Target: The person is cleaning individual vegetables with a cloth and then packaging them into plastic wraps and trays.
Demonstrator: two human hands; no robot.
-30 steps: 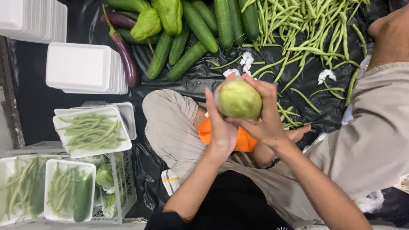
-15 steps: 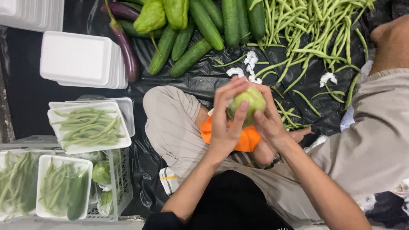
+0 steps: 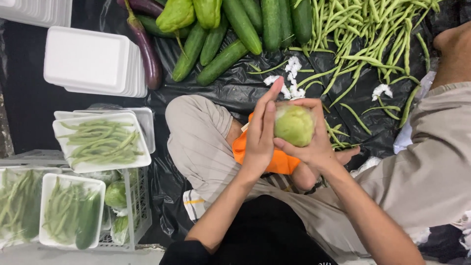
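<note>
Lowered since 1 second ago, the pale green chayote [image 3: 294, 125] sits gripped by the right hand [image 3: 314, 142]; left hand [image 3: 260, 135] presses flat against it, fingers straight.

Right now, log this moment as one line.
left hand: flat against green vegetable | right hand: cradling it | below: orange object | nearby: bean tray
</note>
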